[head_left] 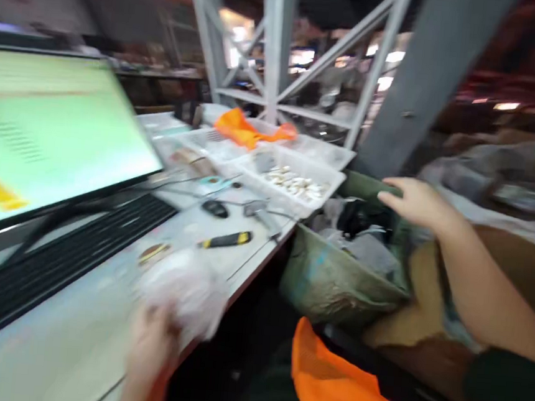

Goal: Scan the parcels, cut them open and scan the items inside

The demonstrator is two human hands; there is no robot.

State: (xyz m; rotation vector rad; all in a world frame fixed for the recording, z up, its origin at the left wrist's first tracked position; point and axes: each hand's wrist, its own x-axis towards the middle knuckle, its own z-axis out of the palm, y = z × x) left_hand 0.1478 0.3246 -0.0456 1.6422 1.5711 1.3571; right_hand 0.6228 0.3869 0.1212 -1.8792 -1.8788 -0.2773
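Observation:
My left hand (pixel 155 334), blurred by motion, is closed on a whitish, see-through plastic bag (pixel 185 290) at the desk's near edge. What the bag contains cannot be made out. At the right, my right hand (pixel 415 202) grips the far rim of a green fabric bin (pixel 335 281), the edge passing between thumb and fingers. Crumpled clear plastic and dark scraps (pixel 367 240) fill the bin. On the desk beyond the bag lie a yellow-and-black handled tool (pixel 225 240) and a grey handheld scanner (pixel 263 217).
A monitor (pixel 58 126) and black keyboard (pixel 71 246) stand at the left, with a mouse (pixel 215 208) nearby. Farther back, a white tray (pixel 325 184) holds small pale pieces beside orange cloth (pixel 243 126). A grey steel column (pixel 428 77) rises behind the bin.

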